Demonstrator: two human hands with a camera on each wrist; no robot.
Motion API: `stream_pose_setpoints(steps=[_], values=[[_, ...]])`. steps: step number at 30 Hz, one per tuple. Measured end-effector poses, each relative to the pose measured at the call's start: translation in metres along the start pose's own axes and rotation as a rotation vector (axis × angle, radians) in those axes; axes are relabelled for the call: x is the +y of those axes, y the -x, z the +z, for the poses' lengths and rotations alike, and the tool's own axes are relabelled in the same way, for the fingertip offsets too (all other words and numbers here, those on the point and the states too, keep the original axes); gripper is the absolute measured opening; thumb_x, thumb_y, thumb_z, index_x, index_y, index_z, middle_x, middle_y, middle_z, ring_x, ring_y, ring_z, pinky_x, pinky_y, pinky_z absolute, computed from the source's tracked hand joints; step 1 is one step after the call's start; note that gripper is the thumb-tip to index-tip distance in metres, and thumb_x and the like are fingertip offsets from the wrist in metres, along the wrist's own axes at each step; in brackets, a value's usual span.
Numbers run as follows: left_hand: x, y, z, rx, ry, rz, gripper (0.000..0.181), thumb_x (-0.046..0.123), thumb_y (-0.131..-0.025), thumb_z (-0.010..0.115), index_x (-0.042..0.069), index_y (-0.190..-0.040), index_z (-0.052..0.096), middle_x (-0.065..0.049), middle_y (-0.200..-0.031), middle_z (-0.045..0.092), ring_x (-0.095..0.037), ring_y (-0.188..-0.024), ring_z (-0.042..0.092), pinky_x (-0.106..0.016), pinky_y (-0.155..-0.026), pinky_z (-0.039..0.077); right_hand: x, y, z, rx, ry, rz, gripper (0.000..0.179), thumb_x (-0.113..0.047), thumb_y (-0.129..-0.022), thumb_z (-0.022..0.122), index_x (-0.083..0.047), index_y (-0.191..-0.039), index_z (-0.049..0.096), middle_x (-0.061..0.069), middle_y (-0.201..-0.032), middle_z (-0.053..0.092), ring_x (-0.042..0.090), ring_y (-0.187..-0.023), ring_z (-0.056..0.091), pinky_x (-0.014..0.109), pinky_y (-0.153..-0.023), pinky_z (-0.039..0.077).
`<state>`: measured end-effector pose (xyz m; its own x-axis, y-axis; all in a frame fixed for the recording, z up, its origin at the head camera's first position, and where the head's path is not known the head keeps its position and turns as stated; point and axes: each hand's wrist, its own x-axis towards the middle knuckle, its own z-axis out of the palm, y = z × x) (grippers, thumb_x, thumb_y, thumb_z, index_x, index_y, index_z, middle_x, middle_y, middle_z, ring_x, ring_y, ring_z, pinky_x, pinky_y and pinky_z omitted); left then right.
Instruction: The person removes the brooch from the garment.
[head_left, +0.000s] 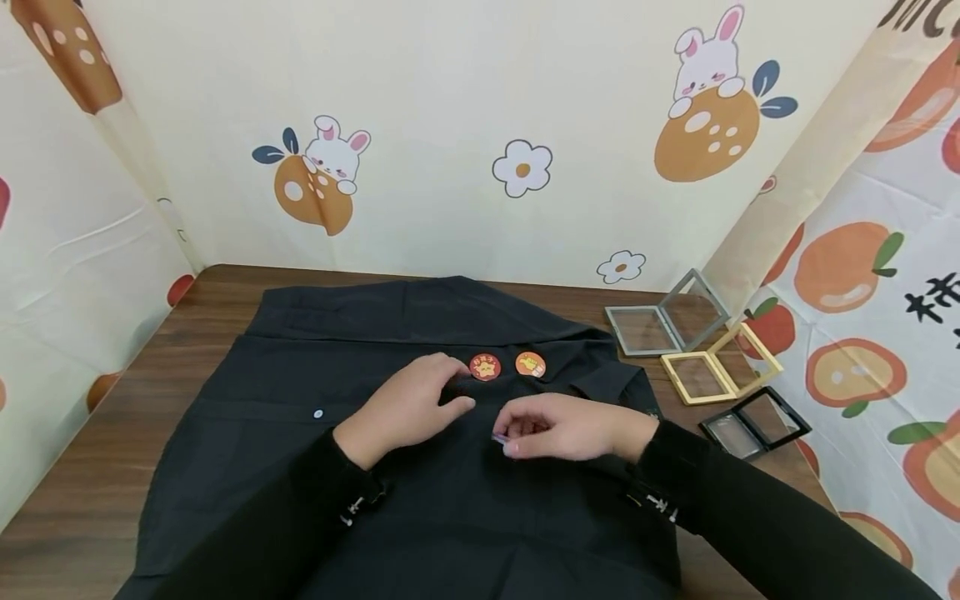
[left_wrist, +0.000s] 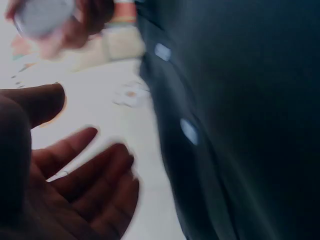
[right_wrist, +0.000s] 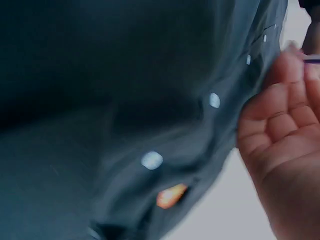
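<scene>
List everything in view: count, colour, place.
garment: 1, near-black, spread on table
table: 1, brown wood, beneath garment
red badge: 1, red, garment's upper middle
orange badge: 1, orange, right of red badge
button: 1 in head view, white, garment's left side
open hinged frames: 3; grey, yellow, black; table's right side
held disc: 1, purplish rim, in right hand
printed backdrop: cream and white, behind and beside table
sleeves: 2, black, both arms
left hand: 1, bare, beside red badge
right hand: 1, bare, over garment
</scene>
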<state>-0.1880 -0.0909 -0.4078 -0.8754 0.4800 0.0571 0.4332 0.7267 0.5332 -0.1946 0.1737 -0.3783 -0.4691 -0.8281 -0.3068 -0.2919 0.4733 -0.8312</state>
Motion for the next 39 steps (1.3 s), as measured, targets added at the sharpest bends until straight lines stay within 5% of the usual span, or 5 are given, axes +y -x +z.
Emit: stream_pose_setpoints(steps=[5, 9, 19, 26, 39], values=[[-0.022, -0.013, 0.006, -0.129, -0.291, -0.100, 0.075, 0.051, -0.097, 0.068, 0.010, -0.156, 0.045, -0.018, -0.160, 0.038, -0.038, -0.148, 0.033, -0.054, -0.119, 0.028, -0.004, 0.005, 0.003, 0.109, 0.577, -0.086, 0.031, -0.049, -0.099, 0.066, -0.024, -0.118, 0.066, -0.013, -0.095, 0.059, 0.006, -0.082, 0.057, 0.030, -0.079, 0.051], [-0.031, -0.019, 0.005, -0.239, -0.323, -0.168, 0.083, 0.057, -0.097, 0.065, 0.014, -0.162, 0.035, -0.019, -0.168, 0.022, -0.041, -0.154, 0.019, -0.056, -0.123, 0.019, 0.003, 0.009, -0.010, 0.232, 0.805, -0.073, 0.034, -0.046, -0.096, 0.071, -0.020, -0.117, 0.068, -0.011, -0.099, 0.059, 0.006, -0.086, 0.055, 0.034, -0.085, 0.051], [-0.029, -0.021, 0.004, -0.317, -0.263, -0.204, 0.081, 0.054, -0.096, 0.068, 0.013, -0.160, 0.039, -0.019, -0.168, 0.022, -0.041, -0.154, 0.018, -0.055, -0.122, 0.021, 0.065, 0.032, -0.066, 0.403, 0.720, 0.244, 0.029, -0.041, -0.098, 0.071, -0.015, -0.110, 0.064, -0.005, -0.089, 0.056, 0.012, -0.074, 0.052, 0.037, -0.071, 0.045], [-0.026, -0.020, 0.003, -0.312, -0.253, -0.205, 0.082, 0.054, -0.096, 0.068, 0.013, -0.160, 0.039, -0.020, -0.168, 0.022, -0.042, -0.154, 0.017, -0.055, -0.122, 0.020, 0.084, 0.049, -0.086, 0.485, 0.695, 0.335, 0.033, -0.038, -0.101, 0.067, -0.007, -0.111, 0.064, 0.001, -0.091, 0.059, 0.017, -0.075, 0.054, 0.042, -0.072, 0.045], [-0.023, -0.020, 0.005, -0.349, -0.324, -0.226, 0.081, 0.055, -0.098, 0.065, 0.013, -0.161, 0.038, -0.021, -0.168, 0.022, -0.041, -0.154, 0.017, -0.055, -0.121, 0.023, 0.107, 0.060, -0.109, 0.599, 0.721, 0.497, 0.047, -0.035, -0.103, 0.062, 0.002, -0.132, 0.058, 0.025, -0.124, 0.059, 0.040, -0.108, 0.059, 0.057, -0.090, 0.046]])
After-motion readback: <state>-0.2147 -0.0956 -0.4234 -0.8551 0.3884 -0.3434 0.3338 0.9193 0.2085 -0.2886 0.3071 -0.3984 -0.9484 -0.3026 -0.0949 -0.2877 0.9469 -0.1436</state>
